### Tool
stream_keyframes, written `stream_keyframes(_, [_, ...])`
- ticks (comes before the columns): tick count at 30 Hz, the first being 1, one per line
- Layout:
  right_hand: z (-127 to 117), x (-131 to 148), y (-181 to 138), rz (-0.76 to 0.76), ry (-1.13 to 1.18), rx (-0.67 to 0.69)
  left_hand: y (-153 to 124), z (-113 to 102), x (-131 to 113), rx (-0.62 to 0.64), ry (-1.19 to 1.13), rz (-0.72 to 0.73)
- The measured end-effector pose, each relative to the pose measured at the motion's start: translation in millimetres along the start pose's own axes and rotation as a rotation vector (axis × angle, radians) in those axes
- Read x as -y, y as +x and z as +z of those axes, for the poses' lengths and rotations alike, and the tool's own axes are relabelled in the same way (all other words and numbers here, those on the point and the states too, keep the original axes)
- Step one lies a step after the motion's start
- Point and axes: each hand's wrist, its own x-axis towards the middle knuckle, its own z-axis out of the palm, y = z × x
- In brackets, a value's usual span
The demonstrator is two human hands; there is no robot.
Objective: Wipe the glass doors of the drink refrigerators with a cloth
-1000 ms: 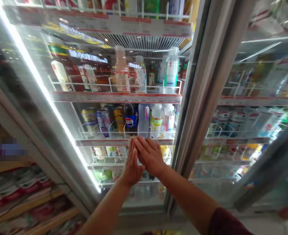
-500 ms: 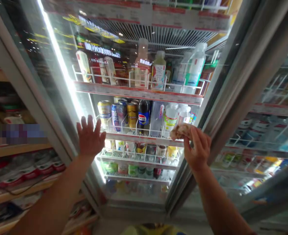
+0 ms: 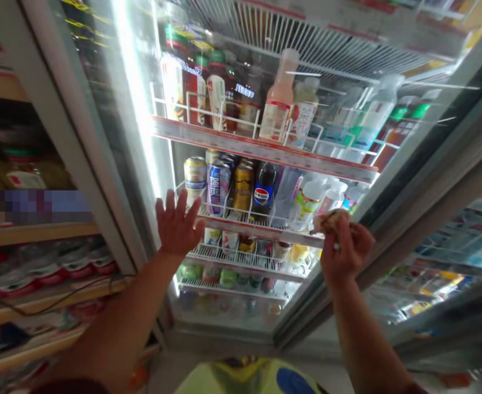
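Observation:
My left hand (image 3: 179, 227) is raised with its fingers spread, in front of the glass front of a lit drinks cooler. It holds nothing; whether the palm touches the glass I cannot tell. My right hand (image 3: 343, 254) grips a crumpled, brownish-white cloth (image 3: 330, 220) near the right side of the same door. Behind the glass stand a pale can (image 3: 195, 178), a blue can (image 3: 218, 186), a gold can (image 3: 244, 189) and a Pepsi bottle (image 3: 262, 194). A clear bottle with a green label (image 3: 306, 203) shows just left of the cloth.
An upper cooler shelf (image 3: 265, 146) carries a pink bottle (image 3: 277, 112) and other drinks. A metal door frame (image 3: 388, 202) runs down the right. Wooden shelves (image 3: 31, 235) with bottles and a dark cable (image 3: 56, 311) are at left. Something yellow-green (image 3: 244, 377) shows below.
The view has shifted and tilted, so the shelves sit further right in the picture. Both hands appear further right, my left hand slightly nearer the cans. The cloth stays in my right hand.

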Motion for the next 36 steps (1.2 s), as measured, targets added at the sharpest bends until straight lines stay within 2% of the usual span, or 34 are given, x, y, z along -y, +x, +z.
stream_keyframes(3, [-0.4, 34.5, -21.0, -0.069, 0.052, 0.102, 0.0, 0.4, -2.9, -0.032, -0.002, 0.038])
stream_keyframes(5, [-2.3, 48.9, -24.0, -0.11, 0.092, 0.171, 0.5, -0.2, -4.4, -0.04, 0.008, 0.063])
stream_keyframes(7, [-0.8, 50.3, -11.5, -0.093, 0.106, 0.175, 1.1, -0.5, -5.2, -0.046, 0.014, 0.083])
stream_keyframes(10, [7.7, 43.0, 17.6, -0.009, 0.096, 0.099, 1.8, 0.6, -4.9, -0.068, 0.015, 0.098])
stream_keyframes(12, [13.1, 47.9, 25.3, 0.005, 0.103, 0.084, 2.1, 1.8, -4.6, -0.087, 0.017, 0.109])
stream_keyframes(18, [16.4, 96.2, -5.1, -0.156, 0.2, 0.238, 3.0, 3.1, -5.8, -0.145, 0.029, 0.144])
stream_keyframes(20, [20.3, 94.4, -0.8, -0.154, 0.201, 0.23, 3.4, 2.6, -6.3, -0.154, 0.038, 0.151])
stream_keyframes(24, [33.4, 79.1, 18.4, -0.058, 0.19, 0.12, 4.6, 0.7, -7.3, -0.165, 0.046, 0.167])
stream_keyframes(26, [35.9, 85.1, 12.0, -0.049, 0.208, 0.09, 5.1, -0.4, -8.1, -0.173, 0.052, 0.179])
stream_keyframes(28, [33.3, 101.0, -5.7, -0.092, 0.254, 0.121, 5.4, -1.1, -8.7, -0.181, 0.063, 0.186])
stream_keyframes(31, [27.0, 121.7, -27.4, -0.2, 0.348, 0.245, 5.1, -1.0, -8.6, -0.187, 0.075, 0.186])
stream_keyframes(33, [27.1, 123.0, -24.8, -0.214, 0.378, 0.287, 4.5, -0.3, -7.7, -0.187, 0.072, 0.184])
stream_keyframes(36, [35.9, 114.2, -5.4, -0.123, 0.354, 0.243, 3.6, 1.1, -6.2, -0.176, 0.058, 0.177])
